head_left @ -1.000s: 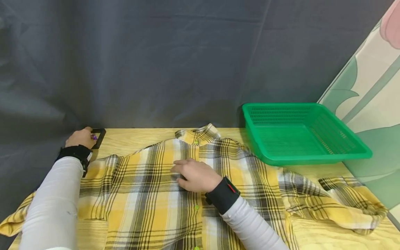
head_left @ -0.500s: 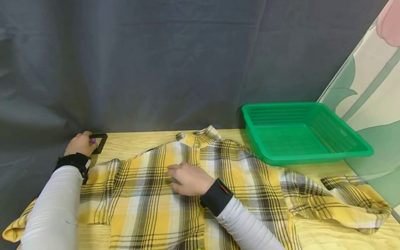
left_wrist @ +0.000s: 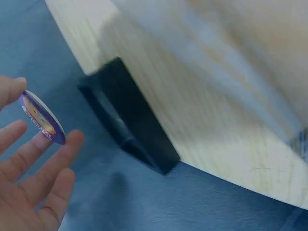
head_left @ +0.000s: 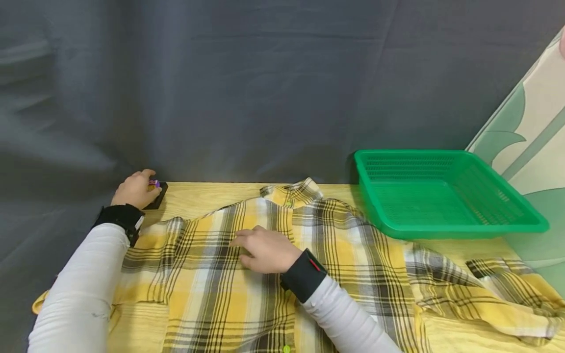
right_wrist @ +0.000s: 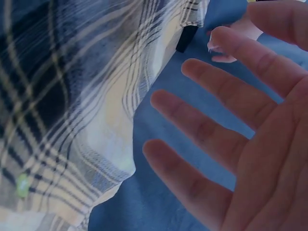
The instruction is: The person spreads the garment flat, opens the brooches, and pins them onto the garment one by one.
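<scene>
My left hand (head_left: pixel 134 190) pinches a round purple badge (left_wrist: pixel 42 118) between thumb and fingertips. The badge is flat, with a printed yellowish picture and lettering. Beside it, a small black open box (left_wrist: pixel 130 118) lies at the table's far left edge, partly behind the hand in the head view. A yellow, grey and white plaid shirt (head_left: pixel 229 274) is spread out with its collar away from me and green buttons down the front. Above its chest, my right hand (head_left: pixel 267 250) hovers with spread, relaxed fingers and nothing in it; in the right wrist view its fingers stay apart from the cloth.
A green plastic basket (head_left: pixel 419 201) stands at the back right, close to the shirt's shoulder. The shirt's right-side sleeve (head_left: pixel 494 304) lies bent across the wooden table (head_left: pixel 207 190). A dark curtain (head_left: pixel 265 98) closes off the back.
My left hand has raised the badge slightly above the black box. The right hand has shifted a little left over the shirt. The head view has turned slightly left.
</scene>
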`<action>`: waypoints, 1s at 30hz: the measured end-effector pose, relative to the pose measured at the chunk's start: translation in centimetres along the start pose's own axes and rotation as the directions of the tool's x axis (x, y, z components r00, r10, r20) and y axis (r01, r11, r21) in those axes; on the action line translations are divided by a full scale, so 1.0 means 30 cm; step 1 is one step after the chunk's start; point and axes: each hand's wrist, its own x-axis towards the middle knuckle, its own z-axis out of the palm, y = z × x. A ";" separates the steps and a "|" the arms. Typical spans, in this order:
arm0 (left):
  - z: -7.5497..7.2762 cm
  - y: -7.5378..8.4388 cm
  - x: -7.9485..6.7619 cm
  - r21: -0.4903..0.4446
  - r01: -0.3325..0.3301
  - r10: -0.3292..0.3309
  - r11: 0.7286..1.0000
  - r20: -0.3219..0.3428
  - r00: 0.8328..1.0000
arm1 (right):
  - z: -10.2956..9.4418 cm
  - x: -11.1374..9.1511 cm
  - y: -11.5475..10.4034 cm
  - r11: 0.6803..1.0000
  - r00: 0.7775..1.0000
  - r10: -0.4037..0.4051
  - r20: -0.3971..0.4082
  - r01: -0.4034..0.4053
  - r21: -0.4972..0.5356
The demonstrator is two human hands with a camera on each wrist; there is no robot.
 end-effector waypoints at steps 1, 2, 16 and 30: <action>-0.003 0.014 -0.002 0.000 -0.024 0.024 1.000 -0.002 1.000 | -0.001 0.001 -0.002 1.000 1.000 -0.004 0.001 0.004 0.014; -0.007 0.027 -0.005 0.002 -0.048 0.048 0.999 -0.003 0.999 | -0.002 0.002 -0.003 0.999 1.000 -0.008 0.004 0.008 0.031; -0.013 0.277 -0.131 -0.040 -0.309 0.304 0.950 -0.095 0.948 | -0.035 0.039 -0.033 0.988 0.996 -0.090 0.029 0.085 0.130; -0.014 0.570 -0.214 -0.139 -0.531 0.493 0.836 -0.236 0.837 | -0.104 -0.027 0.034 0.931 0.990 0.117 -0.073 -0.084 0.355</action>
